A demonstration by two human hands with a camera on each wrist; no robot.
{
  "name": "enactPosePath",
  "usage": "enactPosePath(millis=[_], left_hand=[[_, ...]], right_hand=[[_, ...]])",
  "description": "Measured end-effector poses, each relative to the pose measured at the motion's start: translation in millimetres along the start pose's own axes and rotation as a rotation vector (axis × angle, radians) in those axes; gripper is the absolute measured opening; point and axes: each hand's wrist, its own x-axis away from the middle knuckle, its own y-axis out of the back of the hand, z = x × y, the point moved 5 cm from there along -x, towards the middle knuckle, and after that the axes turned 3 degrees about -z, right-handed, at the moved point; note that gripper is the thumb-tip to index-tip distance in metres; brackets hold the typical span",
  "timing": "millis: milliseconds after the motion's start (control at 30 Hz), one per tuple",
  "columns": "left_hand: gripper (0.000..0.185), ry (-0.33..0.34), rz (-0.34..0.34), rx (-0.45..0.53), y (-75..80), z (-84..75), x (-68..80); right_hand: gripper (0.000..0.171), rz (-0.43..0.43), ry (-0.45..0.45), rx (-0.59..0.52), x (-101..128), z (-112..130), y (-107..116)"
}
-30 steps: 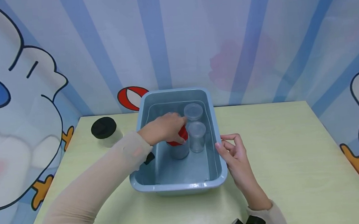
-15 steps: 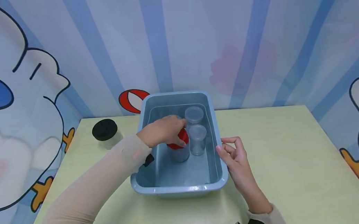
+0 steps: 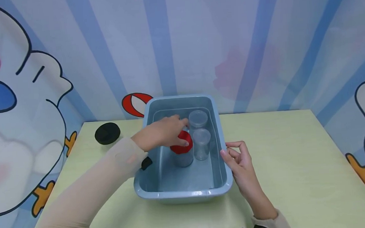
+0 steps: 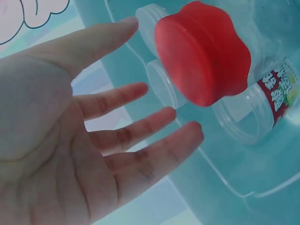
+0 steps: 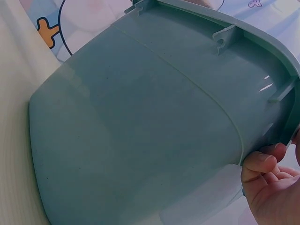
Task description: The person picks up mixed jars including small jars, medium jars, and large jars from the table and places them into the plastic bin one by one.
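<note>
My left hand (image 3: 166, 132) reaches over the left side of a blue plastic basin (image 3: 183, 193). Its fingers are spread beside the scalloped red lid (image 3: 182, 147) of a clear jar (image 3: 184, 160). In the left wrist view, a gap shows between the fingertips (image 4: 190, 131) and the red lid (image 4: 201, 54). Two clear lidded containers stand to the right of that jar, a front one (image 3: 201, 146) and a rear one (image 3: 198, 118). Another clear jar (image 4: 255, 110) with a printed label is mostly hidden in the head view. My right hand (image 3: 241, 166) grips the basin's right rim, thumb on top.
A jar with a black lid (image 3: 107, 133) stands on the pale table (image 3: 300, 162) left of the basin, partly behind my left sleeve (image 3: 92, 194). A cartoon-printed backdrop (image 3: 193, 39) rises behind the table's far edge.
My left fingers have let go of the red-lidded jar and drawn slightly left, showing more of its lid. The right hand keeps its grip on the rim. The head view shifts slightly.
</note>
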Motion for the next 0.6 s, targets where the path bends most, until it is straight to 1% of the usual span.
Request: enactPosePath(millis=[133,233,367,600], left_hand=[[0.068,-0.041,-0.048,0.014,9.1,0.6,8.4],[0.064,-0.057,-0.077,0.015,15.0,1.0,13.8],[0.059,-0.055,-0.083,0.008,21.2,2.9,19.5],[0.059,-0.052,-0.086,0.031,26.7,9.4,26.9]], right_hand=[[0.033,0.001,0.002,-0.006,0.2,0.4,-0.5],[0.033,0.003,0.010,-0.005,0.5,0.7,-0.3],[0.033,0.008,0.022,-0.002,0.8,1.3,-0.1],[0.034,0.007,0.022,0.012,0.7,0.1,0.0]])
